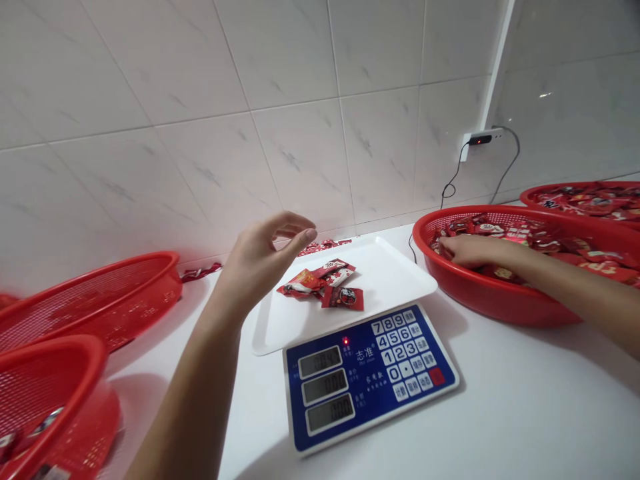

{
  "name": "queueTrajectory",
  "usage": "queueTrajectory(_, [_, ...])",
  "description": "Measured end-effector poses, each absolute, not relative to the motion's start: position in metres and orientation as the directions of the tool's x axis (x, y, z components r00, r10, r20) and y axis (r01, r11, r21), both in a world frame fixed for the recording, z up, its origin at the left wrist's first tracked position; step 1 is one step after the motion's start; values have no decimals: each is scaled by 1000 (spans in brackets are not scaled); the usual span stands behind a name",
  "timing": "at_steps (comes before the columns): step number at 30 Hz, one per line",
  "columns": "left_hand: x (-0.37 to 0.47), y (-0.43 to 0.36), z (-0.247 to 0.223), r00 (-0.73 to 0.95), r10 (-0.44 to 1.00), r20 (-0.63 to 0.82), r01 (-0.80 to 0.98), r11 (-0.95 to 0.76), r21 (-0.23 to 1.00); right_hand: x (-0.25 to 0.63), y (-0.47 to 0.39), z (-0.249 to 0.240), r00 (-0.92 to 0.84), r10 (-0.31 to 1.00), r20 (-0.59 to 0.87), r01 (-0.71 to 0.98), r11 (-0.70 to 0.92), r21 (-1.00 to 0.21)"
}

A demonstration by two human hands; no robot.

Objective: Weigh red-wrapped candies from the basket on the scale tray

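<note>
My left hand (270,257) hovers over the left part of the white weighing tray (395,273), its fingers curved and apart from the thumb, with nothing between them. Several red-wrapped packets (325,283) lie in a small pile on the tray. In front of the tray is the scale's blue panel (370,377) with number keys and three displays. On the right, my right hand (465,251) reaches into a red basket (480,300) full of red packets; its fingertips are hidden among them.
Another red basket (535,193) of packets stands at the far right. Two red baskets (170,287) (85,357) are on the left. Small red packets (200,271) lie along the tiled wall. A power socket (465,150) with cables is on the wall.
</note>
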State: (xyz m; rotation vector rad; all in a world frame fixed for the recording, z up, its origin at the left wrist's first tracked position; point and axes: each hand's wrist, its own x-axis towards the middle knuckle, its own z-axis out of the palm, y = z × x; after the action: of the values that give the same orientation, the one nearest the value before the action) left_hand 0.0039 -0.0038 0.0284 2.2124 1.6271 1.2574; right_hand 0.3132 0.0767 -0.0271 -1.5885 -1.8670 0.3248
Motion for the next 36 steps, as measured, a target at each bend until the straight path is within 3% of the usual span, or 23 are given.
queueTrajectory(4, [4,-7,29,91,843,530,727,-419,543,296,66,-4,-19,978,206,883,113,-456])
queueTrajectory(6, [4,-7,29,89,842,532,723,-422,547,289,61,10,19,961,274,898,104,-428])
queueTrajectory(8, [6,-6,28,93,842,531,710,-430,558,280,59,22,84,895,438,858,159,-489])
queueTrajectory(10, [10,-5,25,115,859,499,668,-439,601,265,57,27,135,823,552,678,329,-657])
queueTrajectory(12, [15,-3,22,167,887,431,584,-441,681,243,55,24,69,846,528,311,485,-817])
queueTrajectory(14, [18,-1,19,230,908,350,478,-419,772,220,53,14,-93,875,474,-4,476,-879])
queueTrajectory(17, [14,4,15,260,925,276,427,-367,826,200,53,-4,-249,882,399,-149,372,-916])
queueTrajectory(20, [4,9,14,216,934,284,630,-356,690,203,59,-14,-384,894,232,-57,228,-972])
queueTrajectory(23, [-4,13,15,186,932,310,766,-335,548,215,64,-14,-298,949,107,45,126,-991])
queueTrajectory(25, [-5,14,15,183,931,316,765,-337,549,219,63,-11,-244,966,79,91,103,-990])
queueTrajectory(27, [-4,13,16,185,925,333,733,-355,580,220,59,-9,-299,951,80,163,133,-978])
queueTrajectory(31, [2,9,18,188,902,389,654,-411,636,215,50,-7,-384,898,214,275,333,-902])
queueTrajectory(36, [3,9,19,215,897,386,592,-434,680,215,49,-6,-377,897,231,308,356,-882])
